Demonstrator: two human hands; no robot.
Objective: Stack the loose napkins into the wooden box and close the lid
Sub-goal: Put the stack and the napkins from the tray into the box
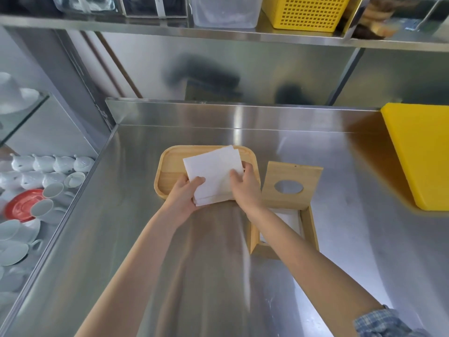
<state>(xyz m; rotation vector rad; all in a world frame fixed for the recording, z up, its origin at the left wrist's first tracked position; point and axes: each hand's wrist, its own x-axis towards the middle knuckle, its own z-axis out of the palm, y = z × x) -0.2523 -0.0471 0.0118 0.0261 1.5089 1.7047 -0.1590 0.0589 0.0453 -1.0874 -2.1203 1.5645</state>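
A stack of white napkins [213,173] is held over the near edge of a rounded wooden tray [170,164]. My left hand [183,197] grips the stack's near left corner from below. My right hand [244,188] clasps its right side, thumb on top. To the right stands the wooden box [312,229], open, with white napkins [290,221] lying inside. Its lid [291,188], with a round hole, is tipped back behind the opening. My right forearm crosses over the box's left part.
The steel counter [194,276] has a raised back edge. A yellow board [422,154] lies at the far right. White cups and a red saucer [21,205] sit on a lower shelf at left. A yellow basket [306,13] stands on the shelf overhead.
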